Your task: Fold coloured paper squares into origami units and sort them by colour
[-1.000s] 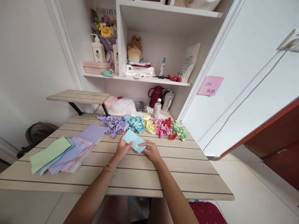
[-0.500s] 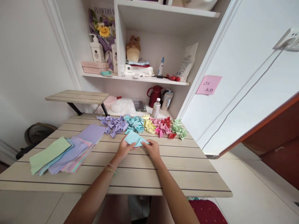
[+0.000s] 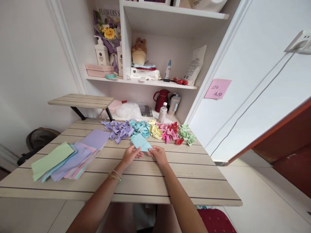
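Observation:
A light blue sheet of paper, partly folded, is held between both hands above the middle of the table. My left hand pinches its lower left edge, thumb on top. At the lower right corner, my right hand grips the paper between thumb and fingers. Just beyond lie folded paper pieces in colour groups: purple, blue, yellow, pink and red, and green. To the left, a fanned stack of coloured paper rests on the table.
The slatted wooden table carries a small raised shelf at its back left. Behind the folded pieces stand a clear bottle, a red jug and a cup. White shelving rises at the back.
The blue sheet has been turned and its lower edge folded over. My left hand has shifted from its left side to the lower edge; my right hand has moved to the lower right corner.

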The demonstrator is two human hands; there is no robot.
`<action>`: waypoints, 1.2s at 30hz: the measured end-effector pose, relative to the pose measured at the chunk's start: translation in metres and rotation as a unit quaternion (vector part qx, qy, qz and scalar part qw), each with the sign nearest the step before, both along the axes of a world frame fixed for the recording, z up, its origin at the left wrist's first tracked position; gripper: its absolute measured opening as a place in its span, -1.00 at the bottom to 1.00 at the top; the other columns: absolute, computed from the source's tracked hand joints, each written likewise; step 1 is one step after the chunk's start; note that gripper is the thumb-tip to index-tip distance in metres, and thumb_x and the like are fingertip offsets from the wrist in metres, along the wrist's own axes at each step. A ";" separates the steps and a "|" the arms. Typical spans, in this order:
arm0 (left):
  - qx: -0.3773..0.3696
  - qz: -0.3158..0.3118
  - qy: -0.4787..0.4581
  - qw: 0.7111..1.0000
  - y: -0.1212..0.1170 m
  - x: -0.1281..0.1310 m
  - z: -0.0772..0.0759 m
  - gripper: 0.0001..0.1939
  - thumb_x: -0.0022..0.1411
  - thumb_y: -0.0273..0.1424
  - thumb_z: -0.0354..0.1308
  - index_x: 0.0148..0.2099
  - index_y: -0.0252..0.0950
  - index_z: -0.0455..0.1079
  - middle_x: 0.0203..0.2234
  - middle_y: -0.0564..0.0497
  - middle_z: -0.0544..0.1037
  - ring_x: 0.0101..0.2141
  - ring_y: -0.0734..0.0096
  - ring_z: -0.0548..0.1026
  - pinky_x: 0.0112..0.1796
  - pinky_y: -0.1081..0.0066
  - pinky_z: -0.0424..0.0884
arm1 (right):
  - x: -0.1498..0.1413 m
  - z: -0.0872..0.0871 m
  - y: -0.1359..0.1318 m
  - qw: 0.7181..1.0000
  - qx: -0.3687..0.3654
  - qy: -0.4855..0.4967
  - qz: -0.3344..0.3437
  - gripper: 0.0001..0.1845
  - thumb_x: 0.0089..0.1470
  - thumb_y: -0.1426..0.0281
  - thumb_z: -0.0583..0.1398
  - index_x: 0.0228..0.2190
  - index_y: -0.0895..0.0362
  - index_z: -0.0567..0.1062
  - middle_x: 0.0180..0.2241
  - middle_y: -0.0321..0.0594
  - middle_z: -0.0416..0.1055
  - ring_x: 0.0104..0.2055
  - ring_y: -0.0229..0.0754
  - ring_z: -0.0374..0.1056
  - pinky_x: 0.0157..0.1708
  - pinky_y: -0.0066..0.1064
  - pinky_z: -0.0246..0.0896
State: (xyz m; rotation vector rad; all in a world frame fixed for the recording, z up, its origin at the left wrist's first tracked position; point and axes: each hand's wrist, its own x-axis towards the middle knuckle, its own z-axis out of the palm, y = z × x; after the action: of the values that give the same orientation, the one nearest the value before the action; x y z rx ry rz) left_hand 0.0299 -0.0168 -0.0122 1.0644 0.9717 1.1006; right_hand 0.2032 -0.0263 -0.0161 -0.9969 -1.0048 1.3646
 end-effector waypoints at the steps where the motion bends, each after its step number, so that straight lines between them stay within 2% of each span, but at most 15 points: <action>1: -0.008 -0.018 0.004 1.000 -0.001 0.000 0.000 -0.59 -0.07 -0.19 0.29 -0.28 -0.40 0.35 -0.54 -0.12 0.57 -0.54 0.32 0.55 -0.53 0.45 0.45 | -0.001 0.000 0.000 1.000 -0.002 0.001 0.002 -0.58 -0.42 0.17 0.39 -0.49 0.19 0.53 -0.52 -0.20 0.52 -0.46 -0.15 0.44 -0.37 -0.34 0.37; 4: -0.010 -0.045 0.000 0.999 -0.004 0.002 0.000 -0.59 -0.07 -0.13 0.27 -0.35 -0.41 0.37 -0.57 -0.13 0.57 -0.56 0.31 0.54 -0.53 0.44 0.45 | -0.003 0.000 0.000 1.000 -0.005 -0.008 0.014 -0.60 -0.41 0.16 0.39 -0.50 0.19 0.53 -0.56 -0.21 0.50 -0.46 -0.12 0.45 -0.37 -0.32 0.38; 9: 0.015 0.044 -0.007 0.999 -0.004 0.000 -0.001 -0.59 -0.09 -0.11 0.26 -0.40 -0.41 0.39 -0.60 -0.10 0.56 -0.61 0.36 0.52 -0.57 0.47 0.42 | -0.007 -0.002 -0.001 0.998 0.033 -0.036 0.043 -0.58 -0.27 0.08 0.31 -0.43 0.16 0.53 -0.56 -0.22 0.49 -0.41 -0.08 0.46 -0.33 -0.28 0.38; 12: 0.028 0.063 -0.032 0.997 -0.001 -0.003 -0.001 -0.57 -0.08 -0.10 0.25 -0.36 -0.42 0.44 -0.51 -0.16 0.59 -0.52 0.32 0.55 -0.46 0.41 0.47 | -0.005 -0.003 -0.001 0.988 0.083 -0.122 0.039 -0.52 -0.16 0.10 0.25 -0.24 0.16 0.50 -0.57 -0.26 0.47 -0.46 -0.15 0.43 -0.39 -0.34 0.36; 15: 0.075 0.058 -0.036 0.995 0.002 -0.005 -0.002 -0.54 -0.14 -0.21 0.31 -0.20 -0.41 0.48 -0.29 -0.19 0.59 -0.26 0.20 0.55 -0.17 0.26 0.45 | 0.002 -0.002 -0.002 0.959 0.140 -0.248 0.002 -0.27 -0.11 0.19 0.25 0.09 0.13 0.24 -0.60 -0.36 0.43 -0.58 -0.24 0.34 -0.48 -0.42 0.31; 18: 0.109 0.059 -0.006 0.992 0.005 -0.005 -0.006 -0.47 -0.19 -0.29 0.34 -0.10 -0.39 0.47 -0.18 -0.17 0.55 -0.11 0.10 0.48 -0.03 0.17 0.35 | 0.009 0.001 -0.005 0.921 0.203 -0.333 -0.009 -0.12 -0.11 0.30 0.26 0.20 0.06 0.02 -0.48 -0.34 0.48 -0.55 -0.28 0.33 -0.44 -0.45 0.30; 20: 0.110 0.054 0.002 0.992 0.007 -0.005 -0.009 -0.45 -0.16 -0.29 0.32 -0.06 -0.38 0.45 -0.15 -0.17 0.53 -0.08 0.08 0.46 -0.01 0.15 0.33 | 0.012 0.003 -0.006 0.900 0.243 -0.362 0.003 -0.20 -0.09 0.35 0.24 0.18 0.01 0.08 -0.35 -0.28 0.51 -0.50 -0.27 0.35 -0.38 -0.43 0.31; 22: 0.102 0.042 0.002 0.994 0.007 -0.005 -0.010 -0.43 -0.15 -0.30 0.31 -0.03 -0.38 0.43 -0.14 -0.18 0.52 -0.08 0.10 0.46 -0.01 0.15 0.33 | 0.013 0.004 -0.006 0.888 0.279 -0.363 0.028 -0.42 -0.05 0.37 0.20 0.06 -0.01 0.31 -0.28 -0.23 0.51 -0.43 -0.24 0.38 -0.32 -0.40 0.30; 24: 0.091 0.026 -0.001 0.996 0.006 -0.005 -0.009 -0.41 -0.16 -0.31 0.32 -0.01 -0.40 0.41 -0.16 -0.18 0.53 -0.10 0.12 0.47 -0.02 0.15 0.33 | 0.013 0.005 -0.005 0.895 0.297 -0.330 0.043 -0.66 -0.02 0.36 0.18 -0.14 0.03 0.50 -0.26 -0.18 0.51 -0.33 -0.17 0.40 -0.28 -0.37 0.30; 26: 0.079 0.015 0.001 0.997 0.004 -0.005 -0.006 -0.40 -0.19 -0.33 0.34 -0.03 -0.40 0.42 -0.20 -0.16 0.56 -0.13 0.14 0.49 -0.03 0.16 0.35 | 0.012 0.006 -0.003 0.921 0.275 -0.276 0.016 -0.78 -0.04 0.31 0.21 -0.32 0.09 0.58 -0.29 -0.15 0.52 -0.27 -0.12 0.40 -0.29 -0.36 0.29; 30: 0.058 0.019 0.021 0.998 -0.001 -0.003 0.000 -0.54 -0.24 -0.36 0.37 -0.20 -0.40 0.50 -0.33 -0.12 0.60 -0.24 0.21 0.54 -0.12 0.24 0.41 | 0.008 0.007 -0.001 0.970 0.149 -0.188 -0.048 -0.71 -0.15 0.18 0.27 -0.51 0.19 0.55 -0.45 -0.17 0.51 -0.40 -0.13 0.39 -0.42 -0.39 0.28; 33: 0.044 0.034 0.019 0.998 -0.003 0.000 0.002 -0.64 -0.24 -0.33 0.37 -0.34 -0.40 0.49 -0.45 -0.09 0.60 -0.37 0.29 0.55 -0.23 0.32 0.46 | 0.004 0.005 -0.001 0.987 0.078 -0.126 -0.057 -0.64 -0.23 0.15 0.31 -0.47 0.20 0.50 -0.55 -0.24 0.47 -0.52 -0.20 0.36 -0.49 -0.42 0.26; 36: 0.042 0.049 0.000 0.998 -0.003 0.003 0.003 -0.59 -0.28 -0.33 0.39 -0.33 -0.37 0.39 -0.51 -0.04 0.57 -0.46 0.36 0.53 -0.34 0.37 0.47 | -0.001 0.005 -0.001 0.995 0.052 -0.050 -0.064 -0.46 -0.34 0.18 0.36 -0.28 0.17 0.42 -0.54 -0.27 0.47 -0.53 -0.21 0.38 -0.48 -0.40 0.30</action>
State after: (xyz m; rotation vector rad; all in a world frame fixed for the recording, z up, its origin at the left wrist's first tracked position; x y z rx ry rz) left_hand 0.0331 -0.0201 -0.0094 1.0930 0.9933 1.2319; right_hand 0.2027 -0.0273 -0.0112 -1.0408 -1.0570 1.1539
